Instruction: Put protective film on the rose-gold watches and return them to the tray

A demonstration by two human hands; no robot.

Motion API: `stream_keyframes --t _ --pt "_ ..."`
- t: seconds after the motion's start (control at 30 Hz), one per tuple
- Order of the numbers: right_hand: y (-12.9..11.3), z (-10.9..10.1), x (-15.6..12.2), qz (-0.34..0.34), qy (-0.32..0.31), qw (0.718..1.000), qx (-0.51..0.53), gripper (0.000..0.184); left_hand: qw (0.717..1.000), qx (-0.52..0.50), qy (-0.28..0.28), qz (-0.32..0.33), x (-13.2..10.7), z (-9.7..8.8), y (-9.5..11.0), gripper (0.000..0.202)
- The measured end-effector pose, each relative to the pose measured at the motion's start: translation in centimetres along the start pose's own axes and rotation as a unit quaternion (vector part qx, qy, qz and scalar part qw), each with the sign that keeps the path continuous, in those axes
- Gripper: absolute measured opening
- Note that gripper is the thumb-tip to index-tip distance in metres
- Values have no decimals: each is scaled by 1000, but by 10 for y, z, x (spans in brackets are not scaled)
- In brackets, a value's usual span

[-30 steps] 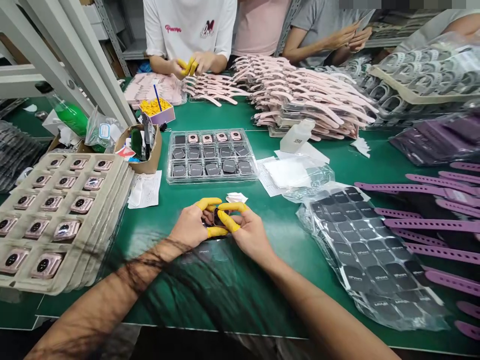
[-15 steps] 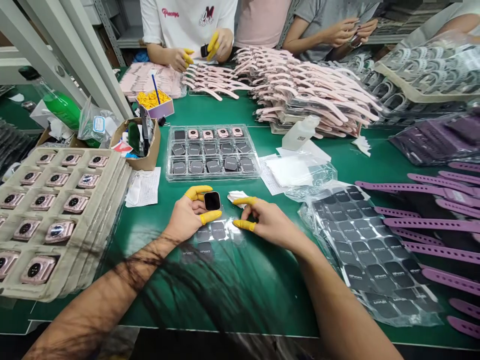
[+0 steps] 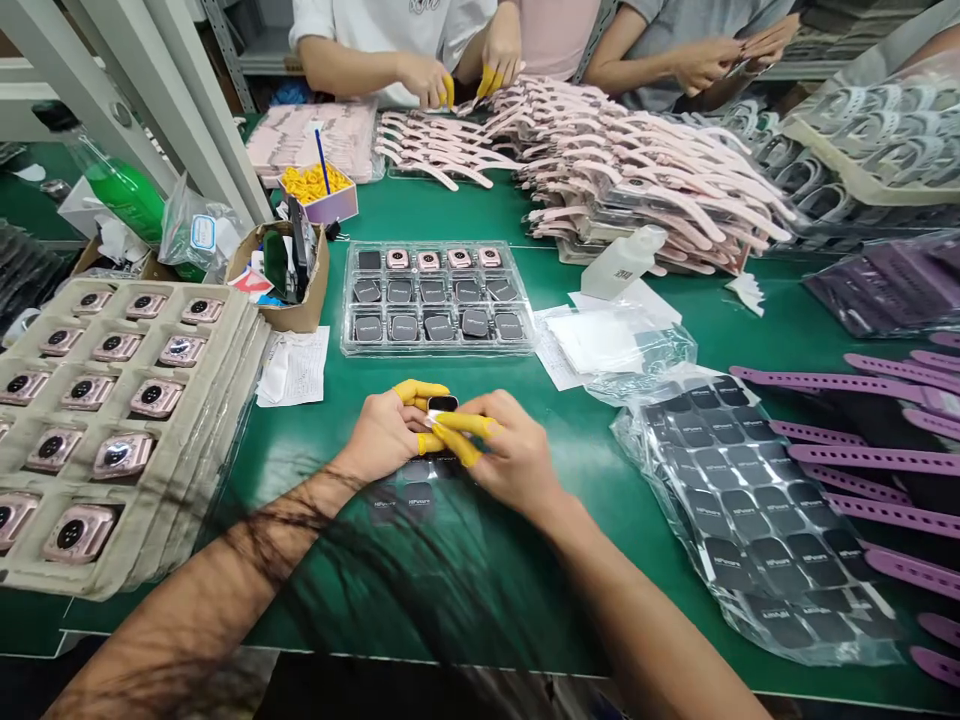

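Note:
My left hand (image 3: 386, 435) and my right hand (image 3: 506, 450), with yellow finger cots on several fingers, meet over the green mat (image 3: 480, 590). Both pinch a square smartwatch (image 3: 442, 404) with a dark screen, and my fingers hide most of it. Just below my hands, loose black printed film pieces (image 3: 401, 498) lie on the mat, partly hidden by my left hand. A small white paper scrap is not visible now.
A clear tray of watches and black pads (image 3: 439, 298) stands ahead. A pulp tray of rose-gold watch bodies (image 3: 112, 420) lies left. A bagged black film sheet (image 3: 750, 510) and purple straps (image 3: 862, 458) lie right, pink straps (image 3: 637, 180) beyond. Co-workers' hands (image 3: 450, 85) work across the table.
My right hand has closed in from the right onto the watch, which my left hand still holds. The watch now shows mostly edge-on between my fingers.

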State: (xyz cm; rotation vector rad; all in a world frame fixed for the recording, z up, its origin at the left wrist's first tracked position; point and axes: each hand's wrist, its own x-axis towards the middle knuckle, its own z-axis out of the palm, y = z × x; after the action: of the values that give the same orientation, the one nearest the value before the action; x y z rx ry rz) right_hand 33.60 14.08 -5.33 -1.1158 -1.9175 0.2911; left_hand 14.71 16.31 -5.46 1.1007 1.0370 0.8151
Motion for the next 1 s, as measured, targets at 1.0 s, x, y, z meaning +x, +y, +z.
stream_keyframes --t 1.0 --pt "-11 31 -14 125 -11 989 -81 9 964 256 0 72 -2 0 3 43"
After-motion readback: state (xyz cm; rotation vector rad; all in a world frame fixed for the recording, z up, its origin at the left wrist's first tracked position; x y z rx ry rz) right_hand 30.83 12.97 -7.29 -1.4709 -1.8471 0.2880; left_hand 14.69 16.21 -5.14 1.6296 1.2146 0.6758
